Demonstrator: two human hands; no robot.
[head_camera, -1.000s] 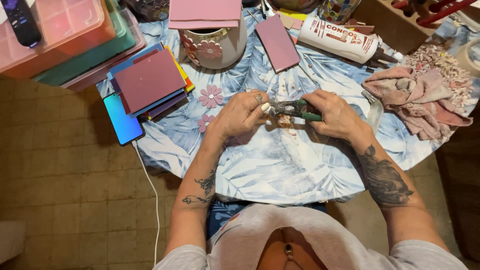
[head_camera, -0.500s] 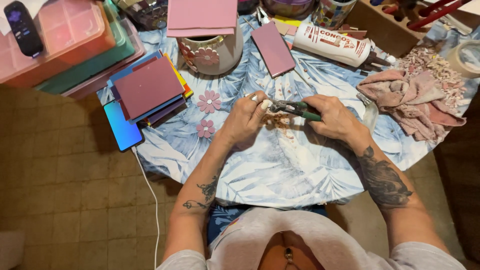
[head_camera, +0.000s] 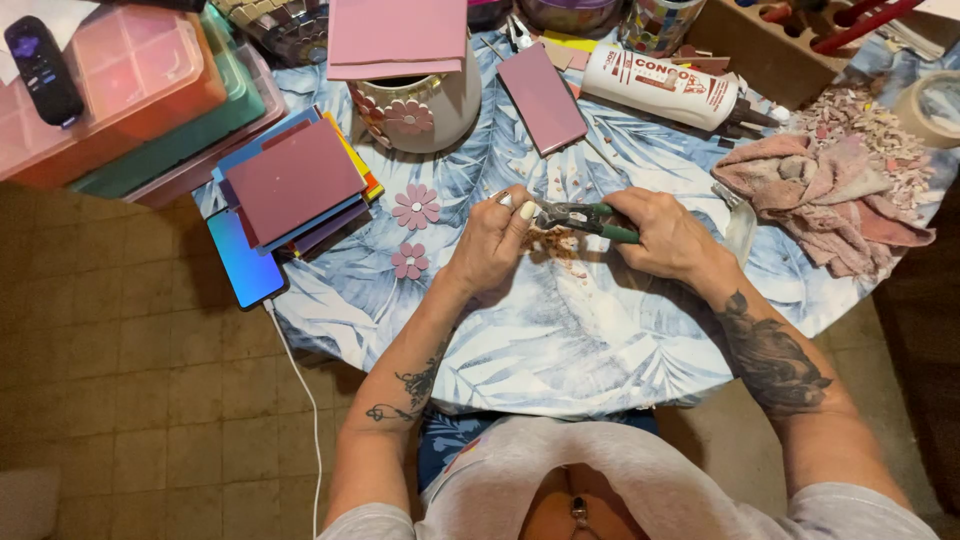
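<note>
The nippers (head_camera: 585, 215) lie nearly level between the hands, green handles in the right hand (head_camera: 668, 235), which is clenched round them, and metal jaws pointing toward the left hand (head_camera: 492, 245). That hand's fingers are pinched together at the jaws on something too small to tell. Since half a second ago both hands have barely shifted. Crumbs (head_camera: 552, 243) lie on the counter (head_camera: 560, 340) just under the nippers. Beyond the right hand lies a white glue bottle (head_camera: 665, 90) with a dark nozzle, on its side. Two pink flowers (head_camera: 413, 230) sit outside the left hand.
</note>
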